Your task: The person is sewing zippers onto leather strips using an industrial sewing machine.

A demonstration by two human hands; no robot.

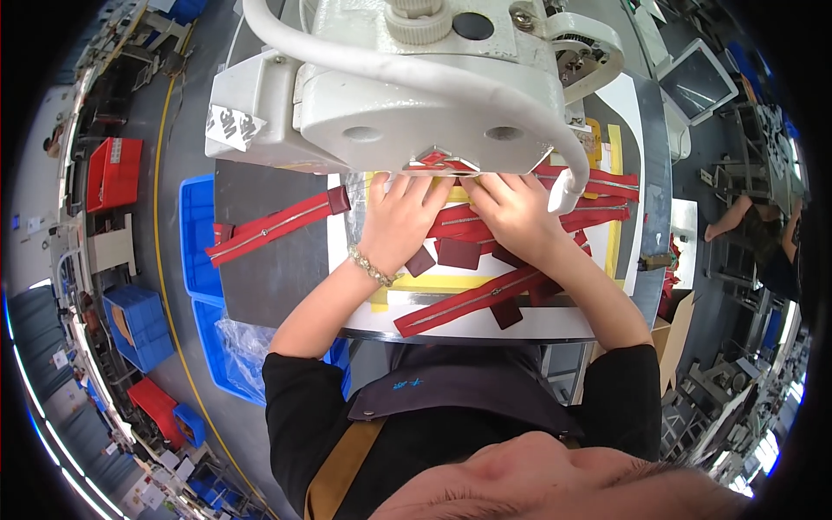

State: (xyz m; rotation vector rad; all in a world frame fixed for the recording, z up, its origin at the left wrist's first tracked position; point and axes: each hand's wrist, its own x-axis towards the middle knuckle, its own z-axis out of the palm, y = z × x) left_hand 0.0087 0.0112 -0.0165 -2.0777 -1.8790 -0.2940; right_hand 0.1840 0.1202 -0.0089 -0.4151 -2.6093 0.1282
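Observation:
Both hands reach in under the white head of a sewing machine point(416, 113). My left hand point(400, 217) lies with fingers stretched forward and apart, a beaded bracelet point(373, 267) on its wrist. To its right, my right hand point(513, 215) is also stretched out, its fingertips partly hidden below the machine head. Red fabric shows between and beyond the fingertips; its details are hidden. Close by the right hand lie several red zipper strips point(598, 212) with dark red tabs point(458, 253). One zipper strip point(468, 302) slants nearer to me; another zipper strip point(277, 230) lies left of my left hand.
Yellow tape point(614, 251) marks the white sheet on the table. A thick white hose point(416, 65) curves across the machine. Blue bins point(198, 234) stand by the table's left edge, one with clear plastic point(247, 351). At right are a screen point(698, 82) and a cardboard box point(676, 338).

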